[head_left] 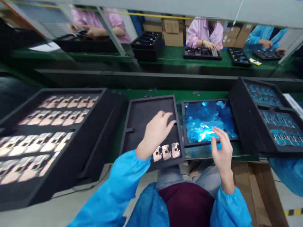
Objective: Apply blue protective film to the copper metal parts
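Note:
My left hand [156, 130] hovers over a shallow black tray [151, 108], its thumb and fingers curved and apart, with nothing clearly seen between them. Several small pinkish metal plates with cut-outs lie in a row at the tray's near edge, one of them a pinkish metal plate [175, 150] at the right end. To the right, my right hand [222, 149] is held above the near edge of a second black tray [186, 124], fingers apart and no object visible in them. Shiny blue film pieces [201, 118] fill that second tray.
A tall stack of black trays [94, 135] with rows of pinkish plates stands at left. Another black tray stack [248, 126] holds blue-covered parts at right. An open cardboard box [258, 189] sits below. Across the green bench, several people handle parts in trays.

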Demonstrator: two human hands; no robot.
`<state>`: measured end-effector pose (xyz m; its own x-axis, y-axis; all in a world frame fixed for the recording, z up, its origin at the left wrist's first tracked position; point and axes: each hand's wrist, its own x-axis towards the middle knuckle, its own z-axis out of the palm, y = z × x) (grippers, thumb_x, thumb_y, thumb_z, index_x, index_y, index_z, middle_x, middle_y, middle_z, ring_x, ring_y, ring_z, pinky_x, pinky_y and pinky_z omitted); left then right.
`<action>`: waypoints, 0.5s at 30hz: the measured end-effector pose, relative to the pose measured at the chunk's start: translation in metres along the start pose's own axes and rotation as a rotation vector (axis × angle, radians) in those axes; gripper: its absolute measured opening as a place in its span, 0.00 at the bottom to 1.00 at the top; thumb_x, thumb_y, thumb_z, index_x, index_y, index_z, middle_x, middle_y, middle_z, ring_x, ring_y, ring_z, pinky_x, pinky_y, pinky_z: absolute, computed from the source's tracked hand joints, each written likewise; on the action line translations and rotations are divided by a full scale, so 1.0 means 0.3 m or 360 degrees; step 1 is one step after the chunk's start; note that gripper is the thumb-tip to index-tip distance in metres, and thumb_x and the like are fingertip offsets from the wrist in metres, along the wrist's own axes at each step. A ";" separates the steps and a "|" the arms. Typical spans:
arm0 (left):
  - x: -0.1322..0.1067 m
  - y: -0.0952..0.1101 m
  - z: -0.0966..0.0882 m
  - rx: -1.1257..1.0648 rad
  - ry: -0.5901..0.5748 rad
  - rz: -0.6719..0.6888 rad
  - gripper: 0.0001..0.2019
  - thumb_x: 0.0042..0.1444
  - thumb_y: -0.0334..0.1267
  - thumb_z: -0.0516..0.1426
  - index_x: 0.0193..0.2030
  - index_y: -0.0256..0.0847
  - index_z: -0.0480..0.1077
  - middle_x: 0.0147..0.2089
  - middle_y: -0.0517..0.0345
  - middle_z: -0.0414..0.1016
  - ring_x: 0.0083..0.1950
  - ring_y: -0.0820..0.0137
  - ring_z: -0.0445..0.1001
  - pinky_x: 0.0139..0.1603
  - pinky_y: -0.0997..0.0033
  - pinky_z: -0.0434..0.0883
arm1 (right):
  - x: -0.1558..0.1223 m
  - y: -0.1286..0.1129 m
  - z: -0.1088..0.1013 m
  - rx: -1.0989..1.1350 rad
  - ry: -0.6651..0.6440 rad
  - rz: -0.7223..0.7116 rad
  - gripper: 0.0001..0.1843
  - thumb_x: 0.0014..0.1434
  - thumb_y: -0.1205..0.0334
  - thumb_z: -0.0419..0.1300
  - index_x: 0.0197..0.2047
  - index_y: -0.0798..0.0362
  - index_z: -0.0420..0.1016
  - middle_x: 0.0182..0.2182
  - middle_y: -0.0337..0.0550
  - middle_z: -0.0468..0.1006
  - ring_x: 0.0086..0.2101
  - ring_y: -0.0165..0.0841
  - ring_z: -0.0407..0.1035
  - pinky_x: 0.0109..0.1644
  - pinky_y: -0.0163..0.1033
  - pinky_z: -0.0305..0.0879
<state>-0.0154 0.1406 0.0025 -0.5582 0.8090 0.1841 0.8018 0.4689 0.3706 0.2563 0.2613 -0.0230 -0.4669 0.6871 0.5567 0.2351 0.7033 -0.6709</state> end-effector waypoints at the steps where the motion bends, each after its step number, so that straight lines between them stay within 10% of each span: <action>1: 0.131 0.037 0.032 -0.0038 0.0005 0.0182 0.18 0.74 0.42 0.56 0.64 0.43 0.78 0.59 0.44 0.78 0.60 0.51 0.77 0.62 0.55 0.73 | -0.016 -0.011 -0.003 0.0062 0.0006 0.0001 0.18 0.75 0.65 0.58 0.63 0.46 0.80 0.58 0.54 0.83 0.59 0.48 0.79 0.57 0.57 0.82; 7: 0.808 0.196 0.299 -0.0256 -0.0314 0.0402 0.16 0.64 0.25 0.58 0.56 0.39 0.80 0.59 0.42 0.80 0.65 0.54 0.71 0.69 0.56 0.68 | -0.113 0.011 -0.022 0.0120 -0.0084 0.0095 0.21 0.74 0.69 0.58 0.64 0.43 0.81 0.54 0.50 0.86 0.53 0.45 0.84 0.53 0.50 0.86; 15: 0.961 0.174 0.389 -0.0522 -0.0351 0.0304 0.08 0.52 0.29 0.70 0.38 0.40 0.78 0.41 0.50 0.78 0.55 0.56 0.75 0.63 0.56 0.69 | -0.150 0.058 -0.020 0.0071 0.0112 0.0180 0.19 0.73 0.68 0.58 0.59 0.42 0.83 0.49 0.46 0.89 0.46 0.42 0.87 0.46 0.40 0.87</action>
<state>-0.1095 0.4398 -0.0312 -0.3191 0.9432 0.0921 0.7563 0.1948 0.6246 0.2867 0.2436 -0.0568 -0.3780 0.7737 0.5083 0.2438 0.6129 -0.7516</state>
